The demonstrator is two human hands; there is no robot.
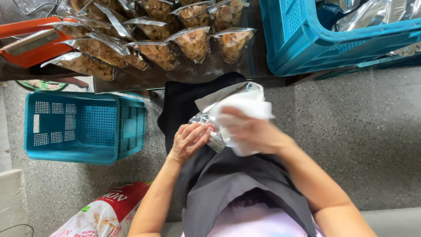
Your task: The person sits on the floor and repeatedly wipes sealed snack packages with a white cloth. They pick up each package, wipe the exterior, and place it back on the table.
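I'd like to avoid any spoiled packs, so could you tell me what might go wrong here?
The left hand pinches only the pouch bottom while the right hand rubs it with a white cloth; the pouch might slip onto the floor. The filled bags lie close to the table edge and could slide off.

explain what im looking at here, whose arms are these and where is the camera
There is no machine here. One camera sits on a person's head and looks straight down, so the two bare arms are that person's own, above a dark apron on the lap. The left hand grips a shiny silver pouch. The right hand presses a white cloth against it. Ahead, on a dark table, lie rows of clear filled snack bags. A blue crate stands on the speckled floor on the left, a second blue crate at the top right, and a red and white sack lies at the bottom left.
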